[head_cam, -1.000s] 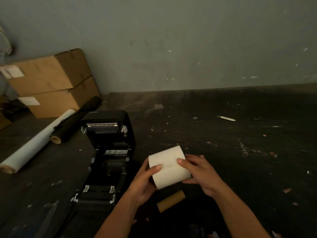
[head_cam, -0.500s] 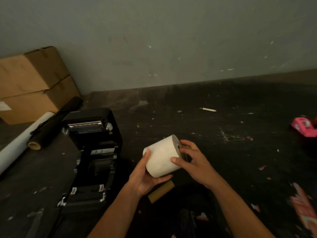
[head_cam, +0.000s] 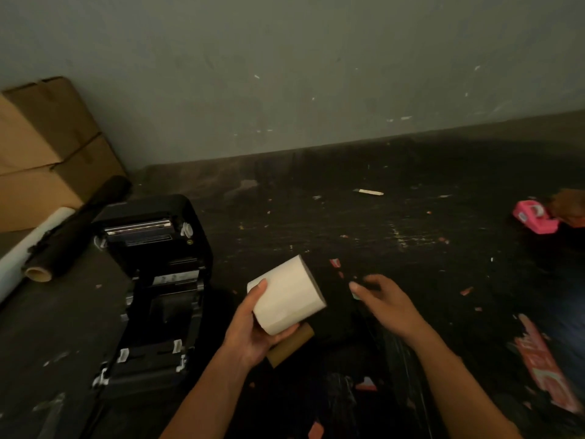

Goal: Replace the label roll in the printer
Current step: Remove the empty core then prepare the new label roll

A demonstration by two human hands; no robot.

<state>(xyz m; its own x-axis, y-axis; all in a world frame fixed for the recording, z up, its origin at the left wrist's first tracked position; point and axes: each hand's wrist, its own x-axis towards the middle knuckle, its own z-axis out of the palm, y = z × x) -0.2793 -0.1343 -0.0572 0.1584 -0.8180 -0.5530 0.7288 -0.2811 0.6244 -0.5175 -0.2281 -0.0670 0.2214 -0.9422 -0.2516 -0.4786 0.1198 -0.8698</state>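
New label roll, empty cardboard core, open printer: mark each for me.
New label roll (head_cam: 286,294): head view, on its white outer wrap, held in the left hand (head_cam: 250,332).
Empty cardboard core (head_cam: 292,343): head view, on its brown side, under the roll.
Open printer (head_cam: 158,280): head view, on the open bay.

The dark table (head_cam: 395,248) bears printer (head_cam: 155,280), boxes (head_cam: 47,153), tape dispenser (head_cam: 535,217).
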